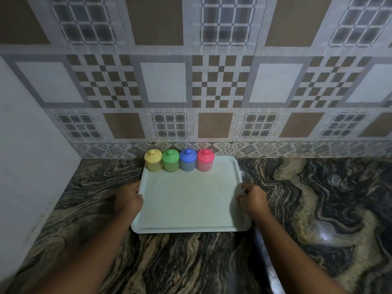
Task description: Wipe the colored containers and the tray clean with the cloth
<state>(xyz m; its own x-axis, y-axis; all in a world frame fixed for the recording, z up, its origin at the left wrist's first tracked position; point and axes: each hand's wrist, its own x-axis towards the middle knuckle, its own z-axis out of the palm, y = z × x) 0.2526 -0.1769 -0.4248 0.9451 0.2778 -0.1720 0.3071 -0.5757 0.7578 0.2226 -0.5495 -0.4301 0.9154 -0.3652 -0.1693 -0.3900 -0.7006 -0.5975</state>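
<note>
A: Dark marbled worktop under a patterned tile wall. Where's the tray?

B: White tray on it; yellow, green, blue and pink containers line its far edge. Left hand and right hand each have their grip clamped on a side rim.

A: Wiping?

B: No cloth in view, so this looks like positioning. Next it needs fetching

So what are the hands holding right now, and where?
Both hold the white tray: left hand on its left rim, right hand on its right rim.
</note>
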